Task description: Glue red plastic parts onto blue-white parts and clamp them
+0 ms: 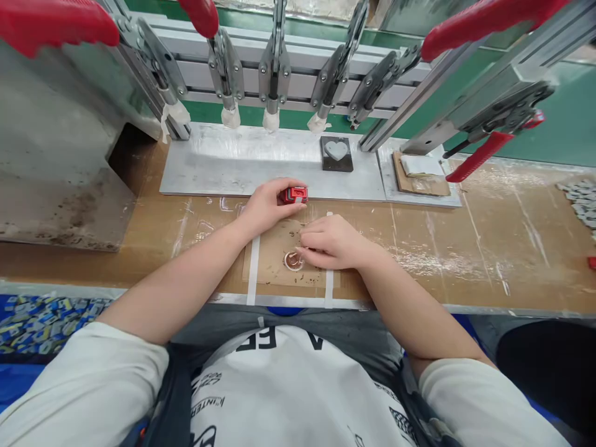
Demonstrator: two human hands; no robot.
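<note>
My left hand (pixel 266 208) is closed around a small red and grey block-like part (pixel 294 195), its red end facing right, just in front of the metal base plate. Just to the right and nearer to me, my right hand (pixel 331 243) has its fingers curled together in a pinch; what they hold, if anything, is hidden. Its fingertips are at the edge of a small round clear dish (pixel 293 261) with something brown in it. The dish sits on a brown cardboard sheet (pixel 279 278) marked with dark specks.
Toggle clamps (pixel 274 68) with red handles hang over a metal base plate (pixel 261 155). On it lies a dark block with a heart shape (pixel 336 154). A metal box (pixel 60 161) stands left, a bin of blue-grey parts (pixel 46 323) lower left, small grey pieces (pixel 584 202) far right.
</note>
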